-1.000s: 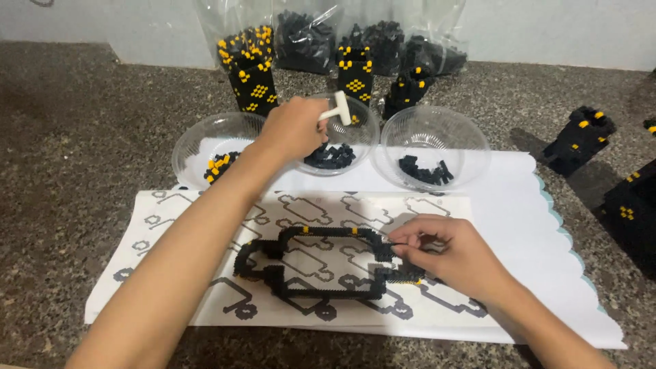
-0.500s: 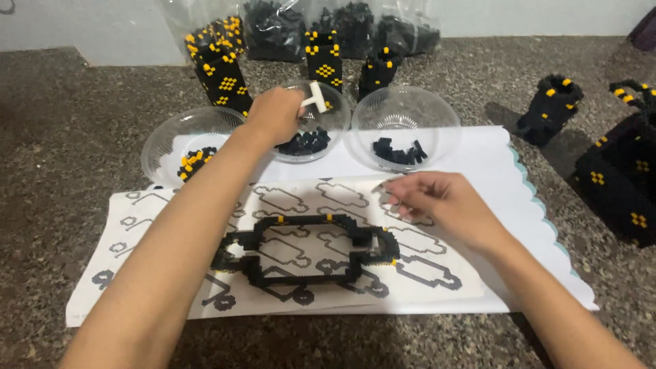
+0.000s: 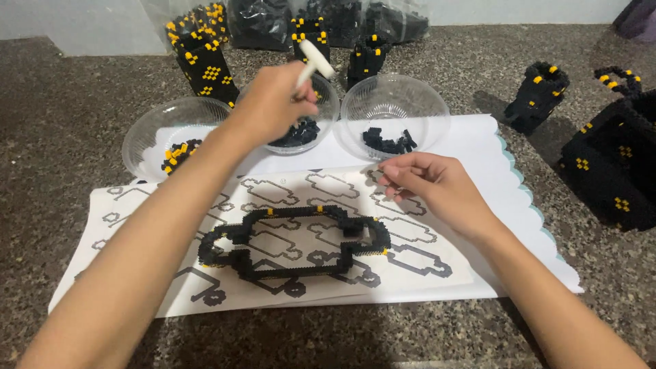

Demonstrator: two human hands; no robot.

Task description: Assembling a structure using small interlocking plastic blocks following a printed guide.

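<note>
The grip of the left hand (image 3: 273, 102) is closed around a small white tool (image 3: 313, 60), whose T-shaped head sticks up out of the fist, and the hand sits over the middle bowl (image 3: 321, 113) at the far side of the paper. Half a second ago that hand was lower on the bowl's near-left rim; now it is raised and more squarely above the black pieces (image 3: 298, 133) inside, so the tool appears to be working among them. The right hand (image 3: 430, 184) has its fingertips pinched lightly together; whether a piece sits between them cannot be told. It has lifted off the printed sheet (image 3: 287, 188) and drifted toward the far right, close to the right bowl (image 3: 396, 102), leaving the black frame (image 3: 294, 242) unheld on the sheet, near and centre.

Three clear bowls stand in a row: the left bowl (image 3: 167, 126) holds mixed yellow and black pieces, the other two hold black ones. One frame with a few yellow studs lies on the pattern sheet, which rests on a larger white sheet (image 3: 492, 150) on the counter (image 3: 61, 116). Finished black-and-yellow builds (image 3: 205, 68) stand at the far edge, about four, with clear bags behind them. Three more builds (image 3: 540, 96) stand at the right.
</note>
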